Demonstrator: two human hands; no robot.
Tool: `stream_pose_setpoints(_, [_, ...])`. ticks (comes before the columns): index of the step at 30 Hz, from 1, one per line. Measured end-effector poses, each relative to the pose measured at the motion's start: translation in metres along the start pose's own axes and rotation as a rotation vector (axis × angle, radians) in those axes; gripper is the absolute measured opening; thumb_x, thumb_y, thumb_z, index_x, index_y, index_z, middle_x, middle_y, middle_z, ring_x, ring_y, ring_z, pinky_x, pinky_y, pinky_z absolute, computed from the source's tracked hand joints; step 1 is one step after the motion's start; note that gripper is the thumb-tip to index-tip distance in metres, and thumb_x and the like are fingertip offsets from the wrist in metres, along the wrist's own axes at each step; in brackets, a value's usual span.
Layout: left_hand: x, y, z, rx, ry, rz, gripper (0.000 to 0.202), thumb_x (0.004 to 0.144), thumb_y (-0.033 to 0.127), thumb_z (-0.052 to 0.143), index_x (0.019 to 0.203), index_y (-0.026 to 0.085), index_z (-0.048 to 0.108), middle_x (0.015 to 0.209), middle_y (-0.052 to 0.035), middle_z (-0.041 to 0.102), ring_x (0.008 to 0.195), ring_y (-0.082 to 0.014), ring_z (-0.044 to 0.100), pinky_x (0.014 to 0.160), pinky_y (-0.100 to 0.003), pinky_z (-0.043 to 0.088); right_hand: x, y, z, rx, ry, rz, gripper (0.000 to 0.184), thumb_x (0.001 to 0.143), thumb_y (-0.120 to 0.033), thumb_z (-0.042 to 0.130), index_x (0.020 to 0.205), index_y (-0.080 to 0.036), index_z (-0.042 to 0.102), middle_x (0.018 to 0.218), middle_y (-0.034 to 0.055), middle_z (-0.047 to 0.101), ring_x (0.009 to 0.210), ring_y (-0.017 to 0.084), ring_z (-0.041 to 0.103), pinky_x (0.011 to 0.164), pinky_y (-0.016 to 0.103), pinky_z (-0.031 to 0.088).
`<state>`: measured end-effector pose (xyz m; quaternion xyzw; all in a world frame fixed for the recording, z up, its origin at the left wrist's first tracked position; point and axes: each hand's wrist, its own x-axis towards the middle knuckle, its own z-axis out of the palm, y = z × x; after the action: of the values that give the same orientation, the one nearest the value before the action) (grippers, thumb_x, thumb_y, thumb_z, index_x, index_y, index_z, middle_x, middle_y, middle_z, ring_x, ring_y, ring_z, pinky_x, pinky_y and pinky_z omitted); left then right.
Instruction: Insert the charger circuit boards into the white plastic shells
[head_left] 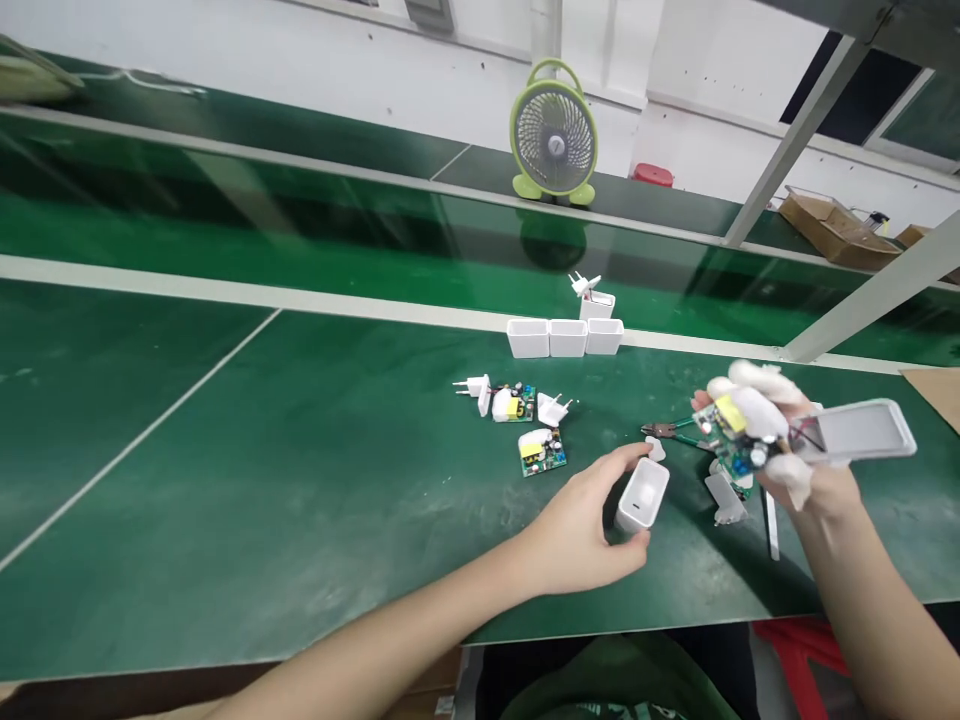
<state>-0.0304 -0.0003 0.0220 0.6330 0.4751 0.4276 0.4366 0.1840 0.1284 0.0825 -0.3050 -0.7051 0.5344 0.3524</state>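
Right now your left hand (pixel 581 530) grips a white charger shell (pixel 643 497), thumb and fingers closed round its sides, its open mouth turned up and away from you at about one o'clock; the shell hangs just over the green tabletop (pixel 225 500) near its front edge. At three o'clock from it, your right hand (pixel 780 440), fingertips in white cots, is clenched on a circuit board (pixel 731 432) with a yellow part, thin wires running from the board to a white plug cap (pixel 862 432) that sticks out to the right. Judging by how the two are held, the step in hand looks like bringing board and shell together; the next move would call for lining the board's edge square with the shell's mouth and keeping the wires from snagging, with a gentle push and no forcing

Between your hands, on the tabletop, lie small pliers (pixel 667 431) and a few loose white pieces (pixel 726 498). At eleven o'clock from the shell sit two more boards (pixel 541 452) and loose plug caps (pixel 553 408); farther at twelve o'clock a row of empty shells (pixel 564 337) stands along a pale strip, one wired unit (pixel 594 298) behind them

Beyond, a second green bench carries a lime-green fan (pixel 553 132) against a white wall, with cardboard boxes (pixel 836 230) at two o'clock and slanted metal struts (pixel 870 295) crossing the right side
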Motion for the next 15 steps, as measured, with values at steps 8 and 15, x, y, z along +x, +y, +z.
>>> stream_pose_setpoints(8, [0.001, -0.008, -0.005, 0.202, 0.025, 0.088, 0.071, 0.076, 0.016, 0.066, 0.139, 0.023, 0.034, 0.154, -0.0197, 0.033, 0.135, -0.0344, 0.047, 0.100, -0.046, 0.052, -0.019, 0.022, 0.013, 0.110, -0.073, 0.031, 0.062, 0.068, -0.049, 0.089, 0.122, -0.034, 0.064, 0.116, 0.0062, 0.070, 0.111, 0.029, 0.068, 0.098, 0.049, 0.056])
stream_pose_setpoints(15, [-0.005, -0.010, 0.033, 0.804, 0.331, 0.226, 0.100, 0.071, 0.057, 0.083, 0.143, 0.014, 0.029, 0.119, -0.0206, 0.050, 0.098, -0.0353, 0.063, 0.070, -0.045, 0.061, -0.020, 0.022, 0.016, 0.223, -0.108, 0.180, 0.065, 0.062, -0.042, 0.093, 0.119, -0.028, 0.065, 0.123, 0.0095, 0.067, 0.111, 0.032, 0.067, 0.096, 0.050, 0.056])
